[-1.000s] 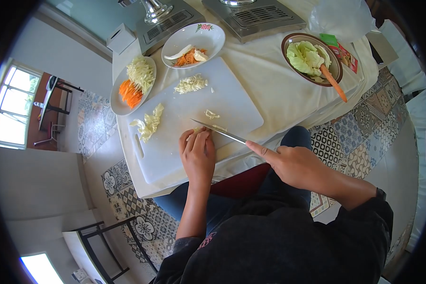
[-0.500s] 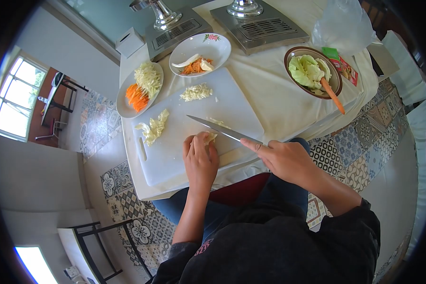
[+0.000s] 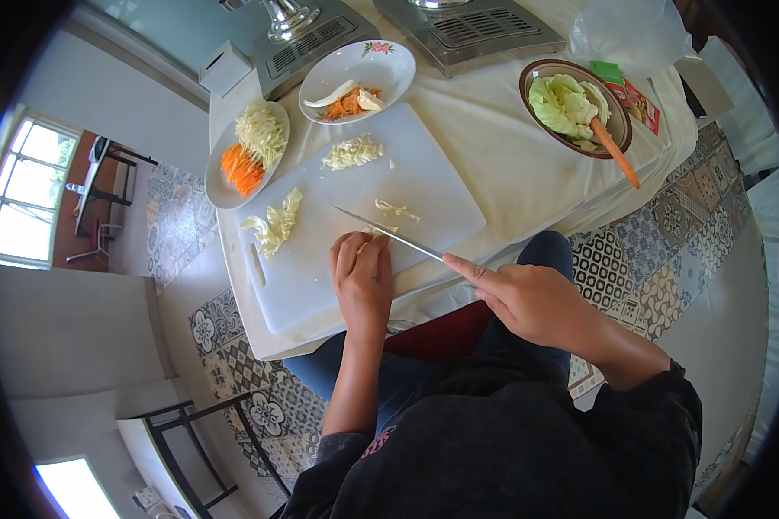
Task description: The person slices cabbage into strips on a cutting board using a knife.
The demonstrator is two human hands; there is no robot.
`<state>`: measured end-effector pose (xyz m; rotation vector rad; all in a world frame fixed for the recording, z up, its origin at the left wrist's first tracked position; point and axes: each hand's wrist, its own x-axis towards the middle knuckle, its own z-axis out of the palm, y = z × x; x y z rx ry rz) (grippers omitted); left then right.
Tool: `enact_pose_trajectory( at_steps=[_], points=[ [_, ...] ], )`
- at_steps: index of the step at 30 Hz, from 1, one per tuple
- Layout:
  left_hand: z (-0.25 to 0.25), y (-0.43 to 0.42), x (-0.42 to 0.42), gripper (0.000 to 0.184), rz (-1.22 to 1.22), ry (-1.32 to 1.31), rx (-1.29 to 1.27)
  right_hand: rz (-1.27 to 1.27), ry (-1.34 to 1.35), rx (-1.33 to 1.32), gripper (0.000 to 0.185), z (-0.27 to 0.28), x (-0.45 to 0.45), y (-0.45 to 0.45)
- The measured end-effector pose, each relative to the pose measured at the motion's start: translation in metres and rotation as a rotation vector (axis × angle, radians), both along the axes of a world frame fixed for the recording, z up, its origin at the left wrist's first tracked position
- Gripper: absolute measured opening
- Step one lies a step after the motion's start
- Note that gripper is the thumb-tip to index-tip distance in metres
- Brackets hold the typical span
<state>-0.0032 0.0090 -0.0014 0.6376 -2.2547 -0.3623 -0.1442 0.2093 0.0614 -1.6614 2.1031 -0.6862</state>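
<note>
My right hand [image 3: 537, 298] grips a kitchen knife [image 3: 404, 241], index finger stretched along the back of the blade. The blade points left across the white cutting board [image 3: 433, 173], right beside my left hand [image 3: 361, 281]. Bent fingers of that hand press a piece of cabbage [image 3: 375, 230] on the board; most of the piece is hidden. Just beyond the blade lie a few thin cabbage shreds [image 3: 396, 210]. Farther back sits a small heap of chopped cabbage [image 3: 352, 152], and pale torn cabbage leaves [image 3: 275, 225] rest on the board's left side.
An oval plate [image 3: 217, 164] of shredded cabbage and carrot stands left of the board. Behind it is a flowered bowl [image 3: 396, 65] with carrot shreds. A brown-rimmed bowl [image 3: 528, 112] holds cabbage leaves and a carrot [image 3: 614, 154]. Metal stands [image 3: 472, 35] and a plastic bag [image 3: 627, 39] are at the back.
The knife has come down closer to my left fingers and its blade is turned more edge-down. Shreds now show apart, beyond the blade. The camera view has shifted slightly.
</note>
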Motion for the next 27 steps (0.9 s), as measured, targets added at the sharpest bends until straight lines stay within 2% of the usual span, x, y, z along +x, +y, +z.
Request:
enact_pose_trajectory(
  at_steps=[2,21,27],
  points=[
    [-0.004,-0.003,0.003,0.019,-0.02,-0.005,-0.06,0.016,0.019,0.044,0.062,0.001,0.0,-0.002],
    [-0.007,-0.003,0.004,0.02,-0.003,-0.014,-0.053,0.016,0.04,0.115,0.067,-0.002,0.005,-0.001],
    [-0.005,-0.004,0.005,0.019,-0.014,-0.036,-0.047,-0.001,0.1,0.054,0.067,-0.007,0.009,0.002]
  ],
)
